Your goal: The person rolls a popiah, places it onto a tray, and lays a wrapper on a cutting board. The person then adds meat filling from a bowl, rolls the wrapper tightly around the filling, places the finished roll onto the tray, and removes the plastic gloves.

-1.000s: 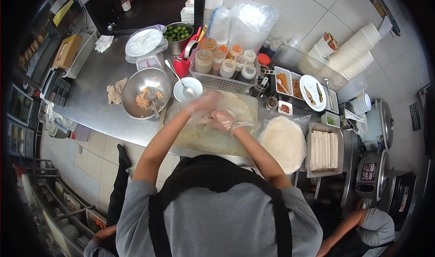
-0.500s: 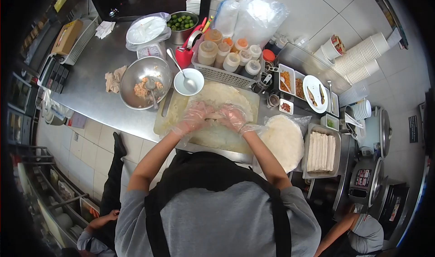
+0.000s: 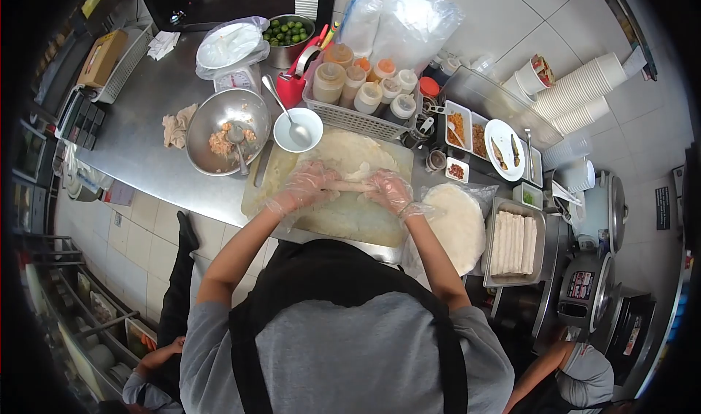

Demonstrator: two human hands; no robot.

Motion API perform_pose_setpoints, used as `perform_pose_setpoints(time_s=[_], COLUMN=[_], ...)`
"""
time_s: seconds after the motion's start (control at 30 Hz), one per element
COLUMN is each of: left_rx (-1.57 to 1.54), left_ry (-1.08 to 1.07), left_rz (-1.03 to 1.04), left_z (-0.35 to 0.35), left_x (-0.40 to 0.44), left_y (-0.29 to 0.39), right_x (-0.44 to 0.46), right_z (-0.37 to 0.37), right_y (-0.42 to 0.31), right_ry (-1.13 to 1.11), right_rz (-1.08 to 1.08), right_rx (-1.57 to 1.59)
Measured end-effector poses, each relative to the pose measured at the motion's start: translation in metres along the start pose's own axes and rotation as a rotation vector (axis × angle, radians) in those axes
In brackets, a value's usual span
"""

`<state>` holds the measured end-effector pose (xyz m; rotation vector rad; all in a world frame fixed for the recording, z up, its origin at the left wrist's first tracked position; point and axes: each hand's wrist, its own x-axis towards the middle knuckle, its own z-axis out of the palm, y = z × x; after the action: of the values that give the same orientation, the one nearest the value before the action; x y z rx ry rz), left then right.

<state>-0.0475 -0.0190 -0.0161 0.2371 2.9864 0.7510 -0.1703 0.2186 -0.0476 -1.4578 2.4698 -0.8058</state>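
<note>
In clear plastic gloves, my left hand (image 3: 307,185) and my right hand (image 3: 389,190) hold the two ends of a thin pale roll (image 3: 350,186) over the cutting board (image 3: 292,224). A flat round wrapper (image 3: 350,151) lies on the board beyond the roll. Behind my left hand stands a white bowl (image 3: 298,130) with a spoon in it. The metal bowl (image 3: 219,158) to its left contains pinkish filling (image 3: 220,143) and a spoon. Right of the board is a stack of round wrappers (image 3: 453,228), and beside it a metal tray (image 3: 488,268) of finished rolls (image 3: 513,244).
A grey basket (image 3: 350,122) of sauce bottles stands behind the board. Green citrus fruits (image 3: 287,31) fill a pot at the back. A plate of small fish (image 3: 504,150) and food containers are at right. Other people (image 3: 588,374) are at both lower sides.
My hands have come down onto the board and moved apart along the roll, which now shows between them. The whole view has shifted slightly.
</note>
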Motion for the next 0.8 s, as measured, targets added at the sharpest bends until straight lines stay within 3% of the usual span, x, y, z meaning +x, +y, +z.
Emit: perform_pose_setpoints(time_s=[0.1, 0.37, 0.5, 0.6, 0.7, 0.8], left_rx=[-0.052, -0.066, -0.039, -0.046, -0.037, -0.028], left_ry=[0.078, 0.161, 0.121, 0.022, -0.035, -0.021], left_rz=[0.032, 0.055, 0.013, -0.054, -0.105, -0.076], left_z=[0.005, 0.009, 0.001, -0.008, -0.014, -0.010], left_x=[-0.003, -0.016, -0.012, -0.006, -0.005, -0.006], left_y=[-0.012, -0.020, -0.013, -0.001, -0.003, -0.007], right_x=[-0.009, -0.023, -0.003, 0.016, 0.024, 0.039], right_z=[0.000, -0.003, -0.001, 0.021, 0.020, 0.028], right_y=[0.005, 0.001, -0.018, -0.026, -0.027, -0.037], right_ry=[0.049, 0.099, 0.209, 0.021, -0.062, -0.095], right_rz=[0.134, 0.135, -0.006, 0.000, 0.099, 0.040], right_rx=[-0.044, 0.027, -0.068, -0.076, 0.019, -0.005])
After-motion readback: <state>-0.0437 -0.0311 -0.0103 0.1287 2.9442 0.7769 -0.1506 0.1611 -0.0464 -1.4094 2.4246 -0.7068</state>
